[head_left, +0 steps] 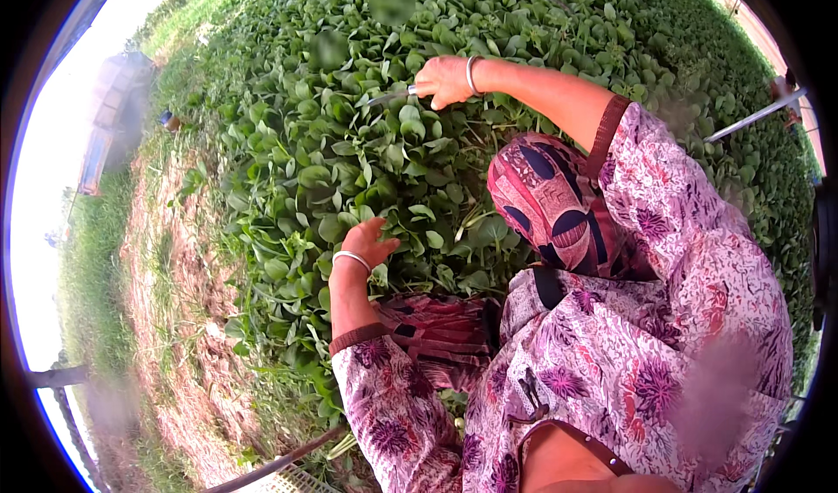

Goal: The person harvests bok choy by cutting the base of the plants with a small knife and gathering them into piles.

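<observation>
My right hand [448, 82] grips a knife by its handle, the thin metal blade [387, 98] pointing left just above the leaves. Lower and nearer to me, my left hand [370, 241] is held with thumb and fingers apart at the edge of the leafy plants. Whether its fingertips touch a leaf I cannot tell. Between both hands grow dense leafy greens [317, 177] with rounded leaves, like bok choy. Pale stalks [468, 221] show in a gap in front of my knees. Each wrist wears a bangle.
A strip of bare soil with dry straw [186, 316] runs along the left. At the bottom lie a slatted pale crate [291, 481] and a dark pole [281, 459]. A metal pole [756, 117] slants in at right. A small dark container [169, 120] sits at upper left.
</observation>
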The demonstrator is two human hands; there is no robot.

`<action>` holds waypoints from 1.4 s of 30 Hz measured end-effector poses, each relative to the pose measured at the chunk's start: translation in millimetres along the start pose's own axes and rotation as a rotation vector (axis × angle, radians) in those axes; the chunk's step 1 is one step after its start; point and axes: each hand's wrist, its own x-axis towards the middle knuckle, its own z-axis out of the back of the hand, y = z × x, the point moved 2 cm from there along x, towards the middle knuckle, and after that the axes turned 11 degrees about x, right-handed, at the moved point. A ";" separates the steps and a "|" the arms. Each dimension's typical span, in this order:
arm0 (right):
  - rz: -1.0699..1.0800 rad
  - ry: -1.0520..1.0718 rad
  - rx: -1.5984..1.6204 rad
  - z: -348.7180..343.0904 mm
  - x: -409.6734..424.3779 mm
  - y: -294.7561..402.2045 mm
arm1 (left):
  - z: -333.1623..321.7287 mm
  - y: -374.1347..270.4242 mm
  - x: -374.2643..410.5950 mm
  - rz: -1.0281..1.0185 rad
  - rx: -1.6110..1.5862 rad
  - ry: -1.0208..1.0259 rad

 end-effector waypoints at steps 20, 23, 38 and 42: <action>-0.328 0.208 0.136 -169.2 -26.9 -104.3 | -14.8 46.2 -73.3 0.228 -0.278 -0.068; -0.425 0.328 0.080 -184.3 -21.8 -113.7 | -8.0 41.6 -83.0 0.218 -0.213 -0.084; -0.896 -0.145 0.576 -228.7 12.6 -215.4 | -43.0 16.0 -31.4 0.117 -0.188 0.364; -0.813 -0.195 0.638 -241.0 24.7 -216.8 | -26.2 -19.6 63.7 -0.079 -0.158 0.257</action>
